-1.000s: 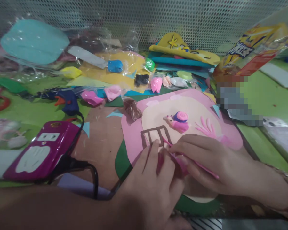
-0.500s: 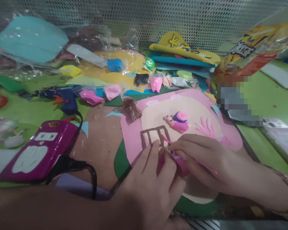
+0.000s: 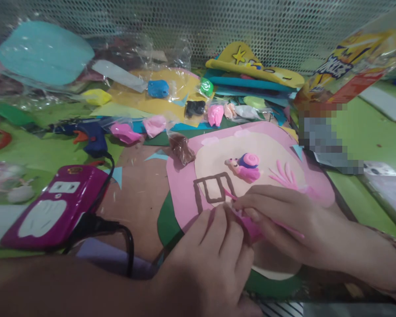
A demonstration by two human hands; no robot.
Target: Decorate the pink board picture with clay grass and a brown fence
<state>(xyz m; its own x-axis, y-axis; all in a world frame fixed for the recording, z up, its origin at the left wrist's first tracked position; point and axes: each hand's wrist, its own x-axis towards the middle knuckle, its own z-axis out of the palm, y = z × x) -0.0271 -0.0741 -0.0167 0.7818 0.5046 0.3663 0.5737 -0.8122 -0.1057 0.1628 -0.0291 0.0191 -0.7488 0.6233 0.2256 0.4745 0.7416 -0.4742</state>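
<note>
My right hand [image 3: 284, 220] pinches a thin pink stick-like tool [image 3: 231, 193], its pointed tip beside a brown clay frame [image 3: 214, 176]. Close against it, my left hand [image 3: 207, 246] has its fingers bent and pressed together at the lower edge of that frame; what its fingertips hold is hidden. A pink piece [image 3: 252, 231] shows between the two hands. Under them lies a pink and cream paper picture [image 3: 181, 185]. Above my right hand, a clay snail [image 3: 246, 167] with a pink and blue shell sits on it, along with pink clay strands [image 3: 285, 174].
Bagged clay lumps, among them a brown one [image 3: 182, 149], lie along the back. At left are a blue glue gun [image 3: 94, 136] and a purple power socket box [image 3: 59, 202] with a black cable. A snack bag [image 3: 350, 66] and a phone [image 3: 387, 189] are at right.
My left fingers have drawn down and closer together, uncovering more of the brown clay frame. My right hand has barely moved and keeps the pink tool.
</note>
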